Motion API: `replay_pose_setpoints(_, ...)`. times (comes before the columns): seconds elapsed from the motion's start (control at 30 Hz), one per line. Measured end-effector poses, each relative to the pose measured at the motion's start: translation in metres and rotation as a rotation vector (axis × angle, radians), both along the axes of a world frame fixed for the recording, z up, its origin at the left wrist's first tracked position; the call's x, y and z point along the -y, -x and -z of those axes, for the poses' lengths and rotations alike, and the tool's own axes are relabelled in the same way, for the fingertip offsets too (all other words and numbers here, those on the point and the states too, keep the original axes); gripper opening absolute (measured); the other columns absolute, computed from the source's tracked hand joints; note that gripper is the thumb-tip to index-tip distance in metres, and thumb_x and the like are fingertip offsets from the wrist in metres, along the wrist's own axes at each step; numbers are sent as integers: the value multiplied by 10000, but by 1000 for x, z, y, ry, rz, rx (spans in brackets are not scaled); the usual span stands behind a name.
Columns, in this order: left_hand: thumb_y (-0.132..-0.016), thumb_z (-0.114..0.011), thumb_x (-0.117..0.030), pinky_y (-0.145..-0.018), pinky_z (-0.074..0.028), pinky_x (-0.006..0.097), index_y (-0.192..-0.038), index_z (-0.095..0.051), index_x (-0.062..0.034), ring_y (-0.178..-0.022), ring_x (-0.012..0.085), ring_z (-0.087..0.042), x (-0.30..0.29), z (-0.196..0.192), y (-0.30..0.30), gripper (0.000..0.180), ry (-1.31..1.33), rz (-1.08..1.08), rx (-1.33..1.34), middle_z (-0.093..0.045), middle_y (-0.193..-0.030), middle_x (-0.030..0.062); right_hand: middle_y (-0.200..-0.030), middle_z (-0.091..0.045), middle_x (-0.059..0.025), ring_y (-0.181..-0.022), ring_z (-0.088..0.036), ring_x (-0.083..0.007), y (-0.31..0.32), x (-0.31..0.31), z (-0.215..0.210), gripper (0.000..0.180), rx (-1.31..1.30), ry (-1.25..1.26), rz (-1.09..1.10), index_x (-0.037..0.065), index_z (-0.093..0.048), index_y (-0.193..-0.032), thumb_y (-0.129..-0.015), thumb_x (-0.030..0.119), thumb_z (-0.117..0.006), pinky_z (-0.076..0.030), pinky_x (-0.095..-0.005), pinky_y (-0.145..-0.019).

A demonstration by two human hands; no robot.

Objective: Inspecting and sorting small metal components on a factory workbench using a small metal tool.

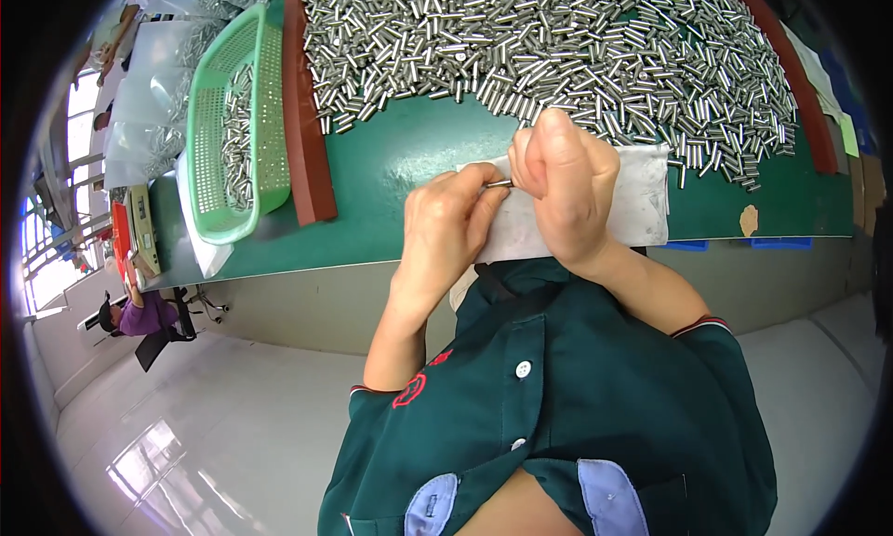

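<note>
Over the near edge of the green table (372, 220), my left hand (445, 210) pinches a small metal pin (499, 183) between thumb and fingers. The pin points right, toward my other hand. My right hand (569, 182) is closed with its thumb on top, close to the pin's far end; what its fingers hold, if anything, is hidden. Beneath both hands lies a whitish cloth or paper sheet (642, 201). A wide heap of short shiny metal pins (558, 47) spreads across the table just beyond my hands.
Dark red bars (307, 136) border the heap at left and right. A green plastic basket (270, 145) with some pins stands left, beside clear plastic bags (149, 99) of metal parts. A tan flake (749, 221) lies at the front right. Another person (144, 314) sits far left.
</note>
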State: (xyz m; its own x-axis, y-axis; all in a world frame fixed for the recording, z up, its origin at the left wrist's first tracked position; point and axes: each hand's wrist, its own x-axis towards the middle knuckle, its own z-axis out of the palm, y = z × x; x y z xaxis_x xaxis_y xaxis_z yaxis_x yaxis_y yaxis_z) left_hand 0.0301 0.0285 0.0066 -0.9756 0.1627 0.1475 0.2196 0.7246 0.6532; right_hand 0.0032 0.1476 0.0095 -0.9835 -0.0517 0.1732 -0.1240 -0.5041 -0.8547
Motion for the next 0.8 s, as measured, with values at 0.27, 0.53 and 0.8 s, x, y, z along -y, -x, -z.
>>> replay_pose_setpoints(0.27, -832, -523, -120, -466, -288, 175, -900, -485, -50, -561, 30, -341, 18, 0, -1, 105, -1209, 7, 491, -473, -745, 12, -432, -263, 9, -386, -178, -62, 5, -5, 4, 403, 37, 149, -23, 84, -278, -531, -919, 196, -273, -172, -227, -375)
replay_pose_setpoints(0.53, -866, -456, -138, -405, -274, 138, -997, -480, 23, -524, 38, -321, 18, -6, 5, 209, -1384, -95, 669, -502, -713, 75, -420, -255, 9, -367, -166, -61, 8, -4, 5, 403, 49, 152, -25, 85, -284, -532, -919, 192, -261, -170, -230, -362)
replay_pose_setpoints(0.8, -870, -417, -134, -401, -294, 150, -1036, -463, 93, -517, 53, -353, 21, -4, 11, 285, -1467, -167, 714, -585, -853, 169, -416, -251, 10, -367, -165, -61, 9, -5, 3, 409, 62, 152, -28, 90, -282, -529, -919, 213, -262, -166, -234, -364)
